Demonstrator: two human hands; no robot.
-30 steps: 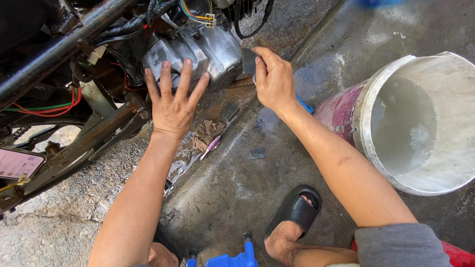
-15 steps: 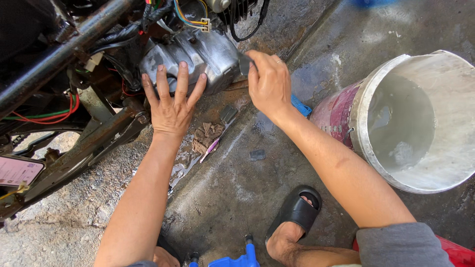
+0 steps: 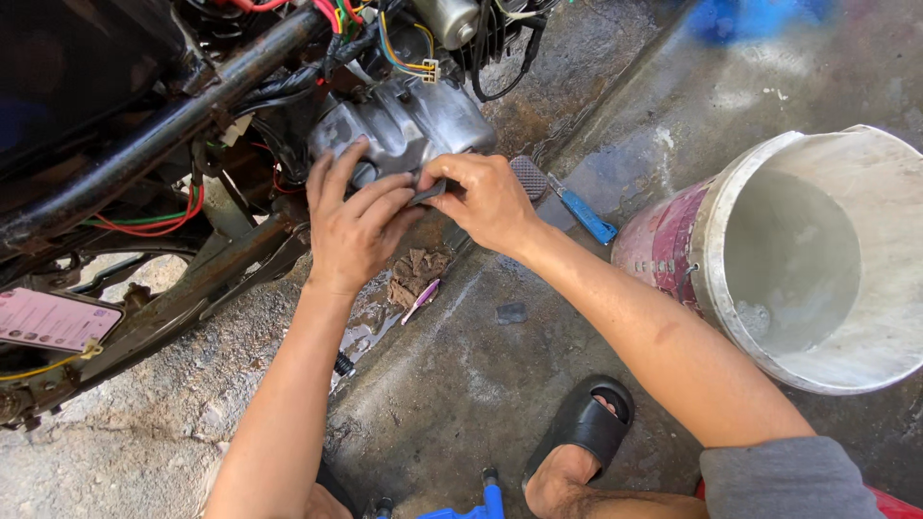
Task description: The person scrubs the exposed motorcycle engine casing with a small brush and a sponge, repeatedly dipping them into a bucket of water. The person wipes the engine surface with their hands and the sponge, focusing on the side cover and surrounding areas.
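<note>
Scraper (image 3: 430, 191) pinched in right hand (image 3: 486, 202) fingertips, tip against engine cover (image 3: 409, 130) just above left hand (image 3: 354, 226) fingers, spread open, gripping nothing. Risk judged: slipping off oily metal, nicking left fingertips or nearby wires (image 3: 404, 53).

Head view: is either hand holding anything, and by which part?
The right hand pinches a small dark flat piece by its right end; the left hand's fingers touch its other end.

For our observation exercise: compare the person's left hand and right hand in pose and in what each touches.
The left hand lies with fingers spread against the silver engine cover; the right hand is curled, pinching a small dark flat piece. The left hand holds nothing. Both are bare and meet at the cover.
</note>
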